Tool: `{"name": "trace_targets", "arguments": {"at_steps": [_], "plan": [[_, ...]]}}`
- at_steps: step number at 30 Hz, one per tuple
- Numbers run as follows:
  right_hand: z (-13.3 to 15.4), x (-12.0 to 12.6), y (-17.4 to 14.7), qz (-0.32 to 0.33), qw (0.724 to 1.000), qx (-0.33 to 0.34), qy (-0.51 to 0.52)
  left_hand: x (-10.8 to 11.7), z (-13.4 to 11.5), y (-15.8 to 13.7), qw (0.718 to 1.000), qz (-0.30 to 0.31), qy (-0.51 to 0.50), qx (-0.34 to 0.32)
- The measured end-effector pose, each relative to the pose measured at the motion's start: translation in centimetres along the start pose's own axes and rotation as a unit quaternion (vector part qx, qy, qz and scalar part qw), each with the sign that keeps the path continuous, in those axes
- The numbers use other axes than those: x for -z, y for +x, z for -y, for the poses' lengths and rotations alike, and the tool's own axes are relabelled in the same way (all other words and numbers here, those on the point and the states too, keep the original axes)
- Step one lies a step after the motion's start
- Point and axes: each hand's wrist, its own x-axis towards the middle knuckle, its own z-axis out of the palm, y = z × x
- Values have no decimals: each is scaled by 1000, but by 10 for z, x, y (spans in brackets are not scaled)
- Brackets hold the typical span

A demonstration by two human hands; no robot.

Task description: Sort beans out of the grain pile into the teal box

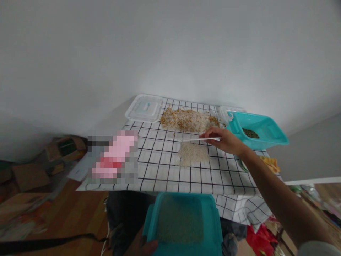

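Note:
My right hand (223, 139) is closed on a thin white strip (193, 139), held level over the checked cloth. The strip lies along the far edge of a patch of pale grains (194, 153), which look like rice. In front of the table edge, a teal plastic bin (217, 227) has more pale grains at its bottom. My left hand (144, 245) grips the bin's left side, thumb over the rim; its other fingers are mostly hidden. Farther back lies a mixed heap of yellow kernels and whitish grains (183, 120).
A second teal bin (266, 124) with greenish grains stands at the right, beside a yellow cloth (270, 163). Clear lids (145, 107) lie at the back. A blurred-out pink item (115, 153) lies on the left of the checked tablecloth (157, 174). Cardboard boxes (30, 177) are on the floor.

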Motion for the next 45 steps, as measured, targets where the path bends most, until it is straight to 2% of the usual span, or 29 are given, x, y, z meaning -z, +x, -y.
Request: {"name": "trace_targets", "arguments": {"at_steps": [2,5,8,11,17,30,34,37,41,43,45], "plan": [[6,1,-1,33,998,12,-45,2,7,3,1000,-23,-2,-9],[11,2,2,73,983,30,-167,6,17,7,999,-40,-10,-17],[12,-1,8,81,962,51,-255,9,21,10,999,-28,-4,-20],[12,-5,14,81,950,80,-292,9,20,12,1000,0,4,-22],[21,-7,14,109,938,119,-308,9,19,14,999,26,10,-23],[37,-10,-7,116,961,79,-237,2,14,13,999,-23,20,-22],[36,-10,-8,137,938,97,-302,1,12,13,999,-15,15,-25],[39,-7,-9,111,921,109,-358,2,13,14,1000,-16,11,-19],[62,-5,-17,32,911,83,-402,5,15,15,1000,-5,9,-20],[78,-8,-25,-2,914,63,-400,5,16,15,999,-11,23,-20],[92,-16,-33,-8,922,28,-387,5,15,15,999,-15,26,-19]]}}
